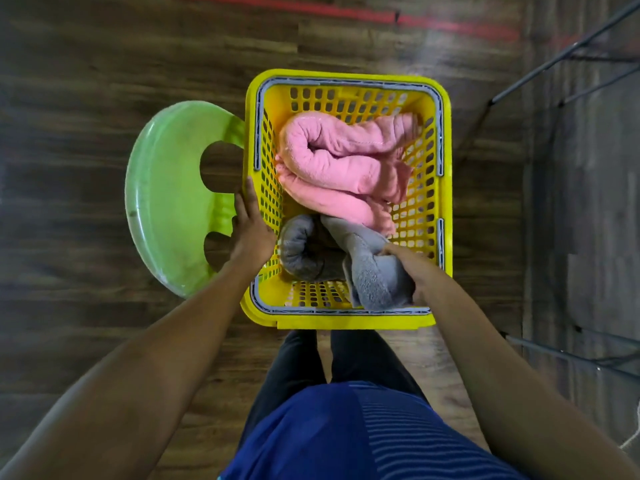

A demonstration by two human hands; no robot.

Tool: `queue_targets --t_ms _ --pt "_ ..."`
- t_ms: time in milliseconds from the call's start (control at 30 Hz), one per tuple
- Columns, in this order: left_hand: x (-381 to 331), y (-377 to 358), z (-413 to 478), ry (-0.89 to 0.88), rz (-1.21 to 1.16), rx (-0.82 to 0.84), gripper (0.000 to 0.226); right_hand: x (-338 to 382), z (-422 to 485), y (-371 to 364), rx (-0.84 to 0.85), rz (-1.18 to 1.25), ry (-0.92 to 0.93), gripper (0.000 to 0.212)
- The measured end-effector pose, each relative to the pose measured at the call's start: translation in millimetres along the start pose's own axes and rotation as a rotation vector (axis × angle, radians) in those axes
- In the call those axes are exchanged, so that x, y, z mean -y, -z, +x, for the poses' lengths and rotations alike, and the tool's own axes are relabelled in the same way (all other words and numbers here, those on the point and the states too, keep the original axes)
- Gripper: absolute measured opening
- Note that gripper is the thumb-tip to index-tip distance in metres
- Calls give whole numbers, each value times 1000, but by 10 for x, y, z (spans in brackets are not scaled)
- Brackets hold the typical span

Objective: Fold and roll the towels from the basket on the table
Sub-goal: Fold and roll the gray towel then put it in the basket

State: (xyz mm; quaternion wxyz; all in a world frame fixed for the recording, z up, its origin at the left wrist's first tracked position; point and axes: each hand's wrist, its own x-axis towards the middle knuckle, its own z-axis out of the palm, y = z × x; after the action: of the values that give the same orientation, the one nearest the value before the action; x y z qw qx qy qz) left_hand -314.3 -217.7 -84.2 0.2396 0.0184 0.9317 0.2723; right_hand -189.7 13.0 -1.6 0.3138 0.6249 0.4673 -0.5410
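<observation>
A yellow perforated basket (349, 84) stands below me, resting on a green plastic stool (166, 199). Inside lie rolled pink towels (346, 168) at the far end. At the near end a rolled grey towel (304, 251) lies at the left and a second grey towel (374, 271) at the right. My right hand (412, 268) is closed on that second grey towel at the basket's near right corner. My left hand (252, 223) rests flat against the basket's left rim, fingers extended along it.
The floor is dark wood-look planks (104, 81) with a red line (381, 19) at the top. Dark metal table or chair legs (568, 53) run along the right side. My legs and blue shirt (346, 431) fill the bottom centre.
</observation>
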Motion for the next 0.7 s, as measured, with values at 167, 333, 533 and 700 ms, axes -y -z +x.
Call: queue_targets --t_ms 167,333,533,700 --pt "24 -7 14 -8 -1 8 101 -179 -266 113 62 310 -131 33" --pt "3 -24 5 -7 -24 1 99 -275 -513 266 93 498 -137 31" --pt "-7 -5 12 -18 -52 -11 96 16 -171 -134 -34 590 -74 40" --pt "92 20 44 -58 -209 -31 77 -71 764 -956 -125 300 63 95"
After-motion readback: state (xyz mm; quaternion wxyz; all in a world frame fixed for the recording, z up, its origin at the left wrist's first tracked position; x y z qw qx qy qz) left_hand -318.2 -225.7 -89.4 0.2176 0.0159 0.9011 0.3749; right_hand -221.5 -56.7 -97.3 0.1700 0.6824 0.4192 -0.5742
